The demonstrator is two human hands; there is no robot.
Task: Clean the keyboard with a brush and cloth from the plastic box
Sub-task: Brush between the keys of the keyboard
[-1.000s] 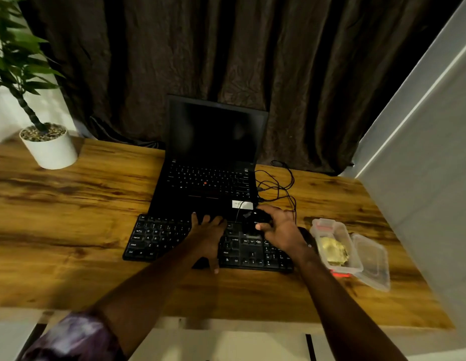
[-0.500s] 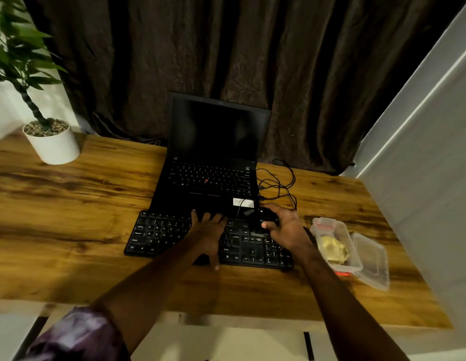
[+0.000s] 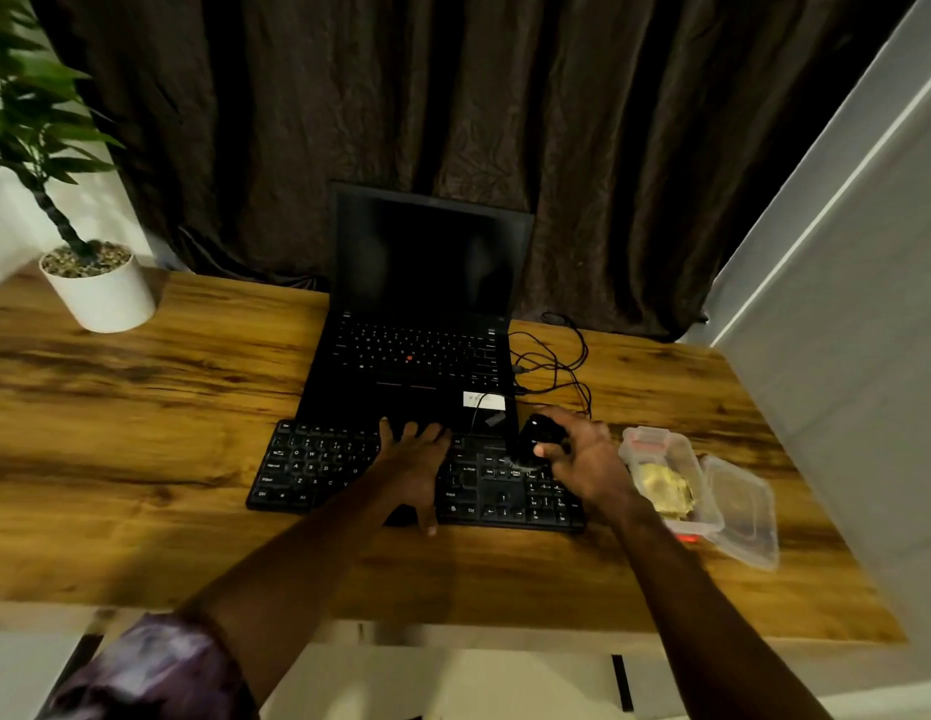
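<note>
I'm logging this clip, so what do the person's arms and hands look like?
Both the left hand and right hand are bare, with no gloves, rings or watch visible. A mottled purple and white sleeve covers the upper left arm; the right arm shows no sleeve.

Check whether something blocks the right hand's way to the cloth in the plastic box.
Nothing visible does: the plastic box stands open beside the right hand, lid off, cloth exposed. That hand, though, grips a black rounded object, perhaps the brush.
</note>
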